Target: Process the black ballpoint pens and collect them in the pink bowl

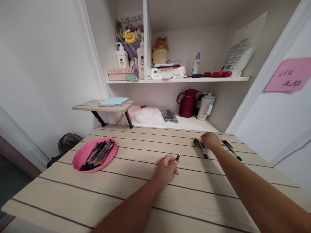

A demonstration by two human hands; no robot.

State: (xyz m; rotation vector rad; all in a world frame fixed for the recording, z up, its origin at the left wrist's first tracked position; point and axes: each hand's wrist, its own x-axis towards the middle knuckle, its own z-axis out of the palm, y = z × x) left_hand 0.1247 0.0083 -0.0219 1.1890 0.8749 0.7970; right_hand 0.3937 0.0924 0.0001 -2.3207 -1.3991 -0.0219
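Note:
My left hand [166, 169] is curled into a fist around a black pen [178, 157], whose tip sticks out toward the far right. My right hand [210, 140] reaches farther out over the wooden table [136, 191], fingers bent down onto a couple of black pens [200, 148] lying there. Two more black pens [231, 149] lie just right of that hand. At the left, a pink oval plate [80, 161] holds several black pens [97, 154].
A small raised wooden stand [85, 106] with a light blue notebook [113, 101] sits at the table's far left. Beyond are a red jug [187, 103], a pale cup [205, 106] and a shelf of bottles and boxes. A pink note [289, 75] is stuck on the right wall.

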